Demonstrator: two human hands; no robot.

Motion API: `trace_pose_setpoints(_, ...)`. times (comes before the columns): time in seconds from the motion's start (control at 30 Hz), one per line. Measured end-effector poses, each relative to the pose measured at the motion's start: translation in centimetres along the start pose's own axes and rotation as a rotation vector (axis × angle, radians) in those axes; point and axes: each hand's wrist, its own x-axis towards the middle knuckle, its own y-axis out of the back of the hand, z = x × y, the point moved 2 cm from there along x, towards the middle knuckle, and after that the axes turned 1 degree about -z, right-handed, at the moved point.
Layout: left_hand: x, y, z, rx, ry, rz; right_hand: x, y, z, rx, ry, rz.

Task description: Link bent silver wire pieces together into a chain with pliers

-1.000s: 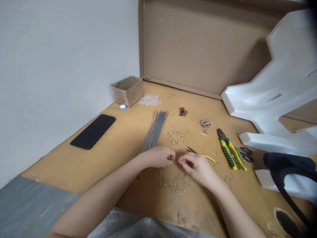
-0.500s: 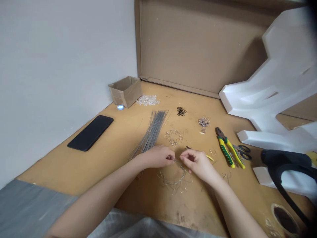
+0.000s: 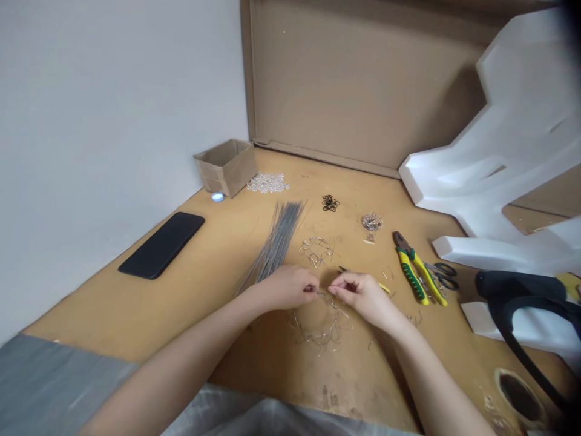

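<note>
My left hand (image 3: 297,287) is closed on a thin wire chain (image 3: 318,336), which hangs in a loop of bent wire pieces below both hands. Close to its right, my right hand (image 3: 356,292) has its thumb and forefinger pinched at the chain's upper end; what lies between those fingertips is too small to make out. Beyond the hands lies a ring of bent wires (image 3: 316,250). A bundle of straight grey wires (image 3: 284,236) runs out from behind my left hand. Small yellow-handled pliers (image 3: 384,288) are partly hidden behind my right hand.
Green-yellow pliers (image 3: 414,269) and black-handled scissors (image 3: 445,275) lie to the right, near white foam (image 3: 467,249). Farther back are black rings (image 3: 330,203), a wire clump (image 3: 372,222), clear bits (image 3: 267,182) and a cardboard box (image 3: 227,169). A black phone (image 3: 162,245) lies left.
The view has shifted slightly. Both hands stay close together, with small finger movements, and the wire by my right fingertips has changed its angle a little.
</note>
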Motion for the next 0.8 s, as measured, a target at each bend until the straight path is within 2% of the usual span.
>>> trace_pose_setpoints(0.2,-0.3,0.2,0.5,0.145,0.011,0.034,-0.3,0.2,-1.1,-0.187,0.164,0.028)
trace_pose_setpoints(0.8,-0.2,-0.3,0.4,0.19,0.0,-0.009,-0.1,-0.3,-0.6,-0.124,0.136,0.027)
